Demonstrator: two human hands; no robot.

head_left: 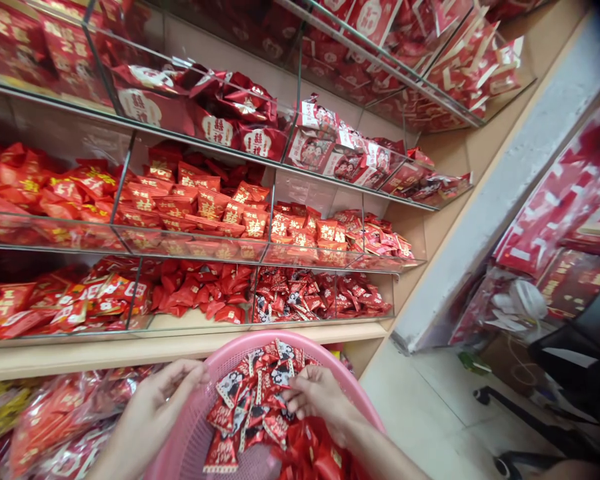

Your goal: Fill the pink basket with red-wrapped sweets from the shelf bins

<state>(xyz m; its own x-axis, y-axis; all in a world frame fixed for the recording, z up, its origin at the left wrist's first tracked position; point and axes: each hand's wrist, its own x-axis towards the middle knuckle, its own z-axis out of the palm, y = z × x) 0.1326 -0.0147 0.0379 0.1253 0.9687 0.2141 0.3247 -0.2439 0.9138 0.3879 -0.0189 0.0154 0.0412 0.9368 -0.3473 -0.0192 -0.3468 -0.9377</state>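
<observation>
A pink plastic basket [347, 373] sits below the shelf, holding small red candy packets [260, 393] with black-and-white pictures. A bunch of plain, shiny red packets [315, 450] lies at its near right side. At the basket's left rim is my left hand [163, 403], with its thumb and fingers apart and nothing visible between them. My right hand [320, 400] is over the right part of the printed packets. Its fingers are curled down against them, and whatever they may hold is hidden.
Glass-fronted shelves [195, 243] divided into bins of red packets rise in front. A bin of matching printed packets [290, 293] is just above the basket. Clear plastic bags [55, 420] lie below at left. Tiled floor [425, 400] and a chair base [525, 427] are at right.
</observation>
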